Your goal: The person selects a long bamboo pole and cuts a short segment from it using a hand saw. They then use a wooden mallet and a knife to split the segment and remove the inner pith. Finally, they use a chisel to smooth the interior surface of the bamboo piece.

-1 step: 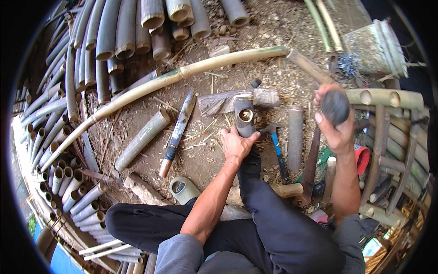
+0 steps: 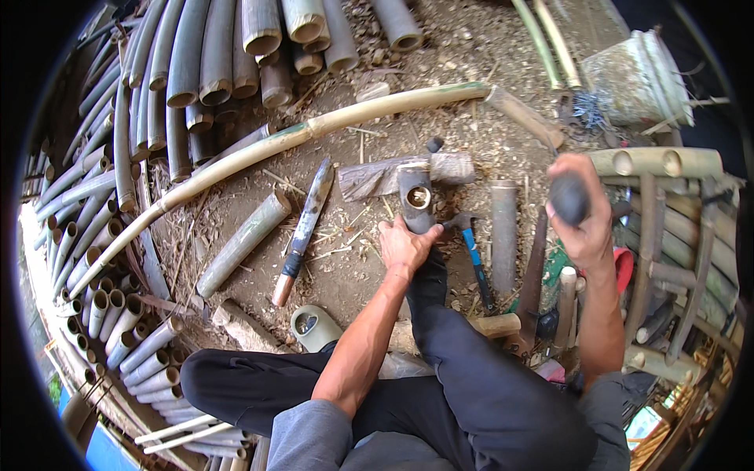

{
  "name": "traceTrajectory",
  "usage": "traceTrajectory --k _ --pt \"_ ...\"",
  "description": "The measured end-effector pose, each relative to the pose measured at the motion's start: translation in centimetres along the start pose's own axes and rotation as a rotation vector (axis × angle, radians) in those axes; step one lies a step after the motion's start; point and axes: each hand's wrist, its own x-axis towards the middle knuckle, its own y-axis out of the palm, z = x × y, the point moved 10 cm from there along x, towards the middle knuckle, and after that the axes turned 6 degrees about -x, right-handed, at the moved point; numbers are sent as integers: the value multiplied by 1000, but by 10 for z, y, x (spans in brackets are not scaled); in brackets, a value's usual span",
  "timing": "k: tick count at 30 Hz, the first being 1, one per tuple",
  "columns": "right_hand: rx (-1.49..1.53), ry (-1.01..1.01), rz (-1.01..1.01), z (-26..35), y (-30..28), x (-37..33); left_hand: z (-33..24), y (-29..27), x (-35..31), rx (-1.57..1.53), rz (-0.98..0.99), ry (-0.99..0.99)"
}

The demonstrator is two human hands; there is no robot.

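Note:
My left hand presses on a short bamboo tube, fingers curled around its near end. A round hole is cut in the tube's upper side. Its far end rests on a weathered wood block. My right hand, raised at the right, is closed around a tool with a dark rounded end; the rest of the tool is mostly hidden, so its kind is unclear. Between the hands lie a claw hammer with a blue and black handle and another bamboo tube.
Left of my left hand lie a large knife and a bamboo piece. A long bamboo pole arcs beyond them. Cut bamboo tubes are stacked at the far left. A bamboo frame and a pale bucket stand at right.
The view has shifted slightly, moving the ground objects a little left. My right hand and its tool sit slightly lower and further right relative to them. My left hand keeps its hold on the tube.

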Motion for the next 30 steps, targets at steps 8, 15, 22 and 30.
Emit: traceTrajectory --k 8,15,22,30 --pt "-639 189 21 -94 -68 -132 -24 16 -12 73 -35 18" --pt "-458 80 20 -199 43 -127 -20 -9 -25 183 -218 24" --pt "-522 238 231 -256 96 -163 2 -3 -4 -310 -157 225" --pt "-550 187 2 -160 84 -87 -11 -13 -9 -706 48 126"
